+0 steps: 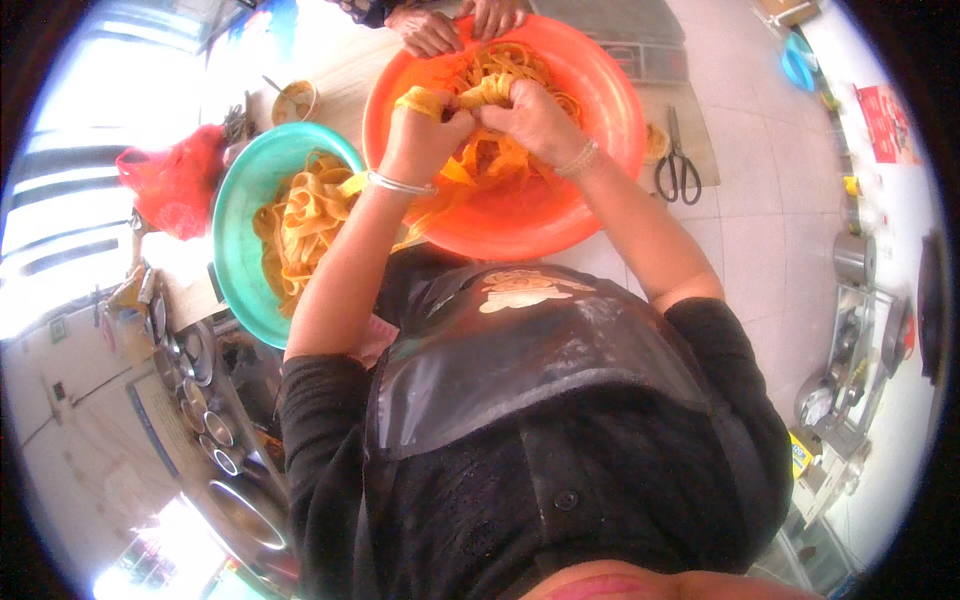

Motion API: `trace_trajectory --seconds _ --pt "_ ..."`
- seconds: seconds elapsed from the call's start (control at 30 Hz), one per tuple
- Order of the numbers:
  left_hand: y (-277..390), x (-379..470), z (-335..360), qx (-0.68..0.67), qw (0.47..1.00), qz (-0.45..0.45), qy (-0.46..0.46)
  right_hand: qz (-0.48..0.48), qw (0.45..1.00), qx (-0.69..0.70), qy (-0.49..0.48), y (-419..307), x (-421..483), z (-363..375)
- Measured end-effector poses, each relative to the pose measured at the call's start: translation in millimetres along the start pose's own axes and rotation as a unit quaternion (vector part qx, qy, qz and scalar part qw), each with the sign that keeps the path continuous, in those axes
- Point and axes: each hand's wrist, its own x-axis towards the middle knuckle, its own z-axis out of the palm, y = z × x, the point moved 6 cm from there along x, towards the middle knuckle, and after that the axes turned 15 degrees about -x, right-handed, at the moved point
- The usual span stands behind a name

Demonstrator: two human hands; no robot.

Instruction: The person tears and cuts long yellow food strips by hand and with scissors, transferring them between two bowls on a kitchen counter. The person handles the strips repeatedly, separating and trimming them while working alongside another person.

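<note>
My left hand (431, 135) and my right hand (531, 124) meet above a large orange plastic basin (510, 225). Yellow-brown flat strips (491, 90), which look like tofu skin or wide noodles, are wrapped around the fingers of both hands. A loose strip trails from the hands past my left wrist. More strips lie in the orange basin beneath, some wide and some thin. To the left, a green plastic basin (238, 247) holds a heap of wide folded strips (307, 217). My left wrist bears a white bangle, my right a beaded bracelet.
Another person's hands (450, 28) rest on the orange basin's far rim. Black-handled scissors (677, 169) lie right of it. A small bowl (295, 102) with a utensil stands behind the green basin. A red plastic bag (174, 180) is farther left; metal pots (247, 514) stand lower left.
</note>
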Motion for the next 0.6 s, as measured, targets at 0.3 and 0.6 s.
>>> trace_trajectory --seconds 0.3,0.6 --pt "-150 7 -112 -0.341 0.895 -0.13 0.257 -0.041 0.903 0.427 0.015 0 -29 -34" --pt "-37 -28 -23 -0.457 0.851 -0.255 0.021 0.28 0.914 0.275 -0.106 91 -64 7"
